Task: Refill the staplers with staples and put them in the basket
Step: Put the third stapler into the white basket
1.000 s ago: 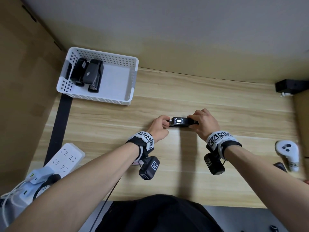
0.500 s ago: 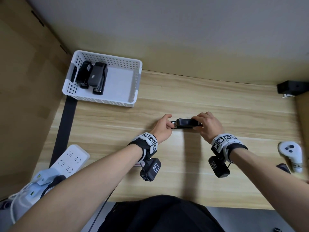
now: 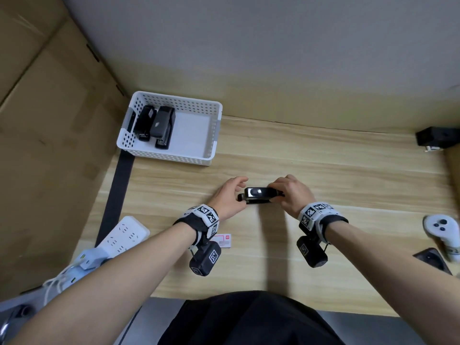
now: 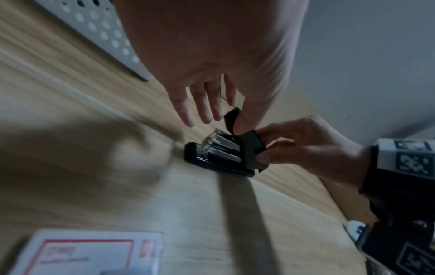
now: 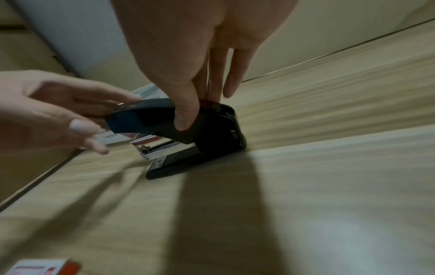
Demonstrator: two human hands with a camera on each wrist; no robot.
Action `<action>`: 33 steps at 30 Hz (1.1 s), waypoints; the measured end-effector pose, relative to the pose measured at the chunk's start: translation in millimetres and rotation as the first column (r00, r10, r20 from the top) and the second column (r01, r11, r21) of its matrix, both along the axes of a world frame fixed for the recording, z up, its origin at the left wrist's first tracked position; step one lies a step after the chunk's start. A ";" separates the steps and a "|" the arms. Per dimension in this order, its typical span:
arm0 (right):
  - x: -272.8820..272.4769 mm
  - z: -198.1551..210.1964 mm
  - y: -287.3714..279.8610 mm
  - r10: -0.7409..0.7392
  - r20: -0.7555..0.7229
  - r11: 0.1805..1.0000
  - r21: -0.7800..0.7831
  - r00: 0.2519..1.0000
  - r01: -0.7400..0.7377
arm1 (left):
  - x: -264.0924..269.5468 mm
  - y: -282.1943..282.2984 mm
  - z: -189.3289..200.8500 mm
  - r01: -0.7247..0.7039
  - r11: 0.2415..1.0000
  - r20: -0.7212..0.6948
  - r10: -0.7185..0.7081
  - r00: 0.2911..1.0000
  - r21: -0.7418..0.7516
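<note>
A black stapler (image 3: 257, 194) (image 5: 200, 141) lies on the wooden table, its lid tilted up off the metal staple channel (image 4: 223, 148). My right hand (image 3: 286, 192) (image 4: 294, 148) (image 5: 188, 93) pinches the lid's sides between thumb and fingers. My left hand (image 3: 236, 189) (image 4: 207, 104) (image 5: 70, 111) is at the lid's front end with fingers straight, one digit touching under the tip. The white perforated basket (image 3: 214, 135) (image 4: 94, 24) at the back left holds two black staplers (image 3: 144, 123) (image 3: 163, 127). A red-and-white staple box (image 3: 224, 240) (image 4: 89, 253) (image 5: 42, 267) lies near my left wrist.
A white power strip (image 3: 122, 235) with plugs lies at the front left, beside a black strap (image 3: 119, 190). A white controller (image 3: 441, 227) and a phone (image 3: 431, 260) lie at the right edge. A black device (image 3: 438, 136) sits back right. Cardboard (image 3: 49, 120) walls the left side.
The stapler's lid has come up off its base. My left hand has let go of the front end and spread its fingers. My right hand keeps its hold.
</note>
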State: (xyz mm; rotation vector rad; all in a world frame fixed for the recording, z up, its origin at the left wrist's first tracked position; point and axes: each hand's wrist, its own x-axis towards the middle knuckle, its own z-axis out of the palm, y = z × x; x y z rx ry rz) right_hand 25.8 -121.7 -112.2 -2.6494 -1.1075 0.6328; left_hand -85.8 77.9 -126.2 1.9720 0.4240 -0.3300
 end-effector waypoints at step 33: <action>-35.8 25.5 117.0 -0.058 -0.002 0.981 0.186 0.998 0.058 | 13.0 153.7 124.2 0.125 0.729 -0.027 -0.144 0.989 0.673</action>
